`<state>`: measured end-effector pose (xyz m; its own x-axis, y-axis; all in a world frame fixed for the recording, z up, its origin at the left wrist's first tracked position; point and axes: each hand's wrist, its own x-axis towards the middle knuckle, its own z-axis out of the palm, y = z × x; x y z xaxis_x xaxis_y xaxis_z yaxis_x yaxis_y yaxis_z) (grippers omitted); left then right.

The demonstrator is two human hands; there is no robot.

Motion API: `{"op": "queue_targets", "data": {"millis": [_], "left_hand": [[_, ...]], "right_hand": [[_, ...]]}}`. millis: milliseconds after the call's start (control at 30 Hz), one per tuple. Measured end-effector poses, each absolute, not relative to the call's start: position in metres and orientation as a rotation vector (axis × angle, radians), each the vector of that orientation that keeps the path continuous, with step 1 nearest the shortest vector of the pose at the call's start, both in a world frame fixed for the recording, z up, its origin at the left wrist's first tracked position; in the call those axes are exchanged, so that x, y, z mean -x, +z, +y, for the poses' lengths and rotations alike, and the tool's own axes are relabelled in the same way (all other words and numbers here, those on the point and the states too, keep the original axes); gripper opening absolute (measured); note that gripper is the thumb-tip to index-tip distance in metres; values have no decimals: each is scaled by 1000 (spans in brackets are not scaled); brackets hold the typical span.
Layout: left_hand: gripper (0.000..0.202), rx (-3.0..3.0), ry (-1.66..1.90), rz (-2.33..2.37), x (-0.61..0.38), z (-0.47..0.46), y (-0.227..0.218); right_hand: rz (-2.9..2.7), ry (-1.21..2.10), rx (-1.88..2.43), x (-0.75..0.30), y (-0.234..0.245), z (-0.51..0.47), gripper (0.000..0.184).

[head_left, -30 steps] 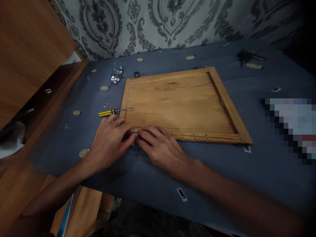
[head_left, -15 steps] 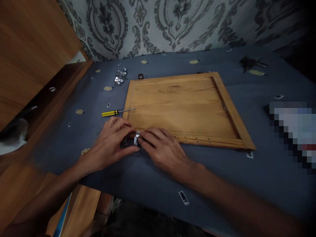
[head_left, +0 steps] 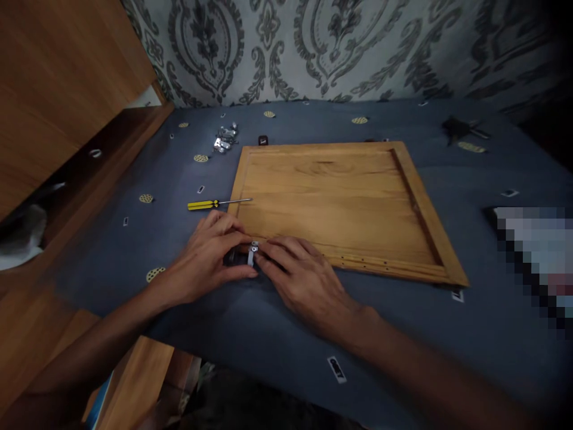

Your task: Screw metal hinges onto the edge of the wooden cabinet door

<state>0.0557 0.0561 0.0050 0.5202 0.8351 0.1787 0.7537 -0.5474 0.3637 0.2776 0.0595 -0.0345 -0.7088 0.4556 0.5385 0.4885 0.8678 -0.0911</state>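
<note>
A framed wooden panel lies flat on a blue patterned cloth. At its near left corner my left hand and my right hand meet, fingers pinched from both sides on a small silver metal fitting. The fitting stands at the panel's front edge, partly hidden by my fingers. A yellow-handled screwdriver lies just beyond my left hand, its shaft pointing at the panel's left side.
A small heap of silver metal fittings lies at the far left. A dark object sits at the far right. Wooden furniture stands along the left. A patterned wall rises behind.
The silver fitting has come more into sight between my fingertips and now stands more upright. Both hands stay at the panel's near left corner. The view has shifted slightly.
</note>
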Motion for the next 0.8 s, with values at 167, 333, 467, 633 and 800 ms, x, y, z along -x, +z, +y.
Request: {"op": "queue_targets", "data": {"millis": [167,333,467,633,800], "left_hand": [[43,-2462,456,1341,-56,61,6],[45,-2460,474,1332,-55,62,5],[44,-2450,460,1317,-54,62,5],[45,-2406,459,1339,-55,64,5],[45,-2372,442,1345,-55,64,6]], "right_hand": [[-2457,9,663,-280,-33,60,22],[-2271,257,644,-280,-29,70,23],[-2299,502,671,-276,-24,87,21],[-2276,757,582,-276,-26,101,20],[-2225,833,525,-278,-32,102,15]]}}
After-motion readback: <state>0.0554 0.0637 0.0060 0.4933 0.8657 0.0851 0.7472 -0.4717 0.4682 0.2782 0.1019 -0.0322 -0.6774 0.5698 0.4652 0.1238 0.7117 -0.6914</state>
